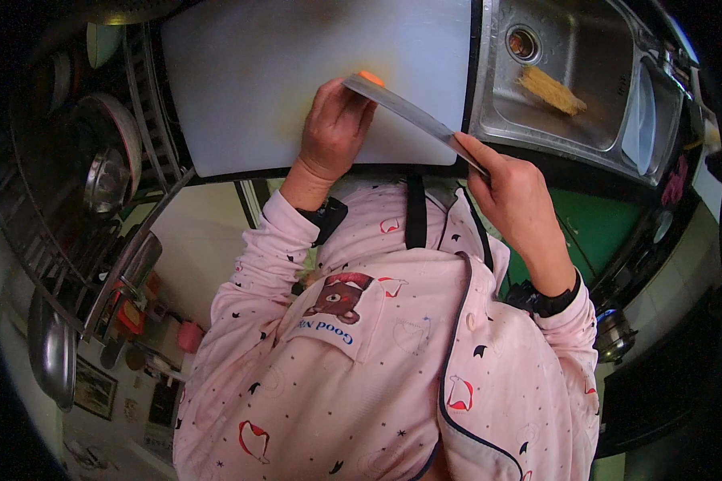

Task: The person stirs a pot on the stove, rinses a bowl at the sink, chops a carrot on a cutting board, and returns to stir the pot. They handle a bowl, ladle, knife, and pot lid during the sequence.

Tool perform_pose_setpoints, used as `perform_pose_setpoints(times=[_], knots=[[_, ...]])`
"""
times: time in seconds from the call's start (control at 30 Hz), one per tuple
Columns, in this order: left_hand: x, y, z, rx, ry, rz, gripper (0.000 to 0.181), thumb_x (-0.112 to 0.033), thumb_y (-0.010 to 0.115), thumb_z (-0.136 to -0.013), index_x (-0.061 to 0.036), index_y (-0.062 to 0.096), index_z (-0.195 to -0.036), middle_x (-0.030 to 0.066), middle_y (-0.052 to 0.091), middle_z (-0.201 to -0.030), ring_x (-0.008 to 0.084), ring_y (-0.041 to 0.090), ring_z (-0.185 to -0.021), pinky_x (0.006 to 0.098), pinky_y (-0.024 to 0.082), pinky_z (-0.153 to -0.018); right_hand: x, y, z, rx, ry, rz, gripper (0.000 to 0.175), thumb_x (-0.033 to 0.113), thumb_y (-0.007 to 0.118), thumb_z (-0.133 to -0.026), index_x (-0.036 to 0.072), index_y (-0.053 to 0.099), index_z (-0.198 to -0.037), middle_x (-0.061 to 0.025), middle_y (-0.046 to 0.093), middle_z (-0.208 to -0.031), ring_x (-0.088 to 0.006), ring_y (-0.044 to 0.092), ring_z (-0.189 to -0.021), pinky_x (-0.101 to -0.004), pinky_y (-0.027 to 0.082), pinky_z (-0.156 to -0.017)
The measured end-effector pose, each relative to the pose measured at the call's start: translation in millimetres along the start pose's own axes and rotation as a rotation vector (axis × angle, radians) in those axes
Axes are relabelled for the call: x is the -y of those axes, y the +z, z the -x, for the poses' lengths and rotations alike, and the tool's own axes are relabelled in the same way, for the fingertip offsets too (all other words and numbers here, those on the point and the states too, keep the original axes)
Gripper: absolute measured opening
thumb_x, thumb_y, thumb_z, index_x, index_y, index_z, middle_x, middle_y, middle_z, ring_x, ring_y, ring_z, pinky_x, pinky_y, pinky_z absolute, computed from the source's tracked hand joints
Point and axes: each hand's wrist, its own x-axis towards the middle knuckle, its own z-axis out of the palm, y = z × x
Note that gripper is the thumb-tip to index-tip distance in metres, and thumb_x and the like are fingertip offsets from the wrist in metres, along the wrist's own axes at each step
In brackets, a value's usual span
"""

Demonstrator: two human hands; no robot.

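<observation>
A white cutting board (pixel 234 78) lies before me. On it is an orange piece of what looks like carrot (pixel 371 77), showing just past the blade of a kitchen knife (pixel 406 108). My left hand (pixel 337 129) is bunched at the near side of the blade and grips the carrot; its fingertips and the held part are mostly hidden. My right hand (pixel 511 192) is closed around the knife's handle end, at the board's near right corner. The blade slants from there up and left to the carrot, its broad side nearly edge-on to me.
Right of the board is a steel sink (pixel 589 36) holding a tan scrubber (pixel 550 90) near the drain and a pale translucent dish (pixel 641 120) by its right wall. At left a metal rack (pixel 156 108) holds bowls (pixel 117 138) and pans. A yellowish stain marks the board.
</observation>
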Motion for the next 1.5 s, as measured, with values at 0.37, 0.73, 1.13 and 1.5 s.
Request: perform_pose_setpoints(times=[0.37, 0.73, 1.13, 1.5], knots=[[0.2, 1.6, 0.5, -0.009, -0.014, 0.025, 0.031, 0.002, 0.073, -0.079, 0.0004, 0.067, -0.11, 0.012, 0.064, -0.111, 0.0311, 0.06, -0.103, 0.0376, 0.053, -0.088, 1.8, -4.8, -1.4, 0.065, 0.046, -0.055, 0.046, 0.007, 0.064, -0.082, 0.009, 0.061, -0.128, -0.0217, 0.067, -0.083, -0.039, 0.066, -0.074, -0.0467, 0.054, -0.068], [1.8, 3.0, 0.2, -0.003, 0.008, 0.011, 0.03, 0.002, 0.074, -0.078, 0.0025, 0.067, -0.107, 0.0136, 0.065, -0.11, 0.0338, 0.06, -0.102, 0.0395, 0.053, -0.089, 3.0, -4.4, -10.1, 0.091, 0.046, -0.019, 0.046, 0.009, 0.067, -0.082, 0.009, 0.06, -0.127, -0.0227, 0.066, -0.082, -0.0395, 0.066, -0.074, -0.0468, 0.053, -0.069], [3.0, 5.8, -0.2, 0.01, 0.015, 0.044, 0.031, 0.001, 0.073, -0.077, 0.0016, 0.066, -0.108, 0.0141, 0.063, -0.111, 0.035, 0.061, -0.1, 0.0423, 0.053, -0.089, -3.2, -0.2, -32.6, 0.151, 0.086, 0.009, 0.042, 0.009, 0.065, -0.082, 0.008, 0.062, -0.124, -0.0247, 0.065, -0.08, -0.0418, 0.065, -0.076, -0.0484, 0.052, -0.069], [2.4, 5.2, 0.7, -0.015, -0.005, 0.07, 0.028, 0.001, 0.073, -0.079, 0.0037, 0.067, -0.107, 0.0129, 0.063, -0.11, 0.0327, 0.061, -0.102, 0.0388, 0.055, -0.086, 2.5, -16.2, -7.1, 0.111, 0.071, -0.034, 0.045, 0.004, 0.062, -0.082, 0.008, 0.062, -0.127, -0.0239, 0.063, -0.08, -0.0392, 0.064, -0.07, -0.0431, 0.052, -0.066]])
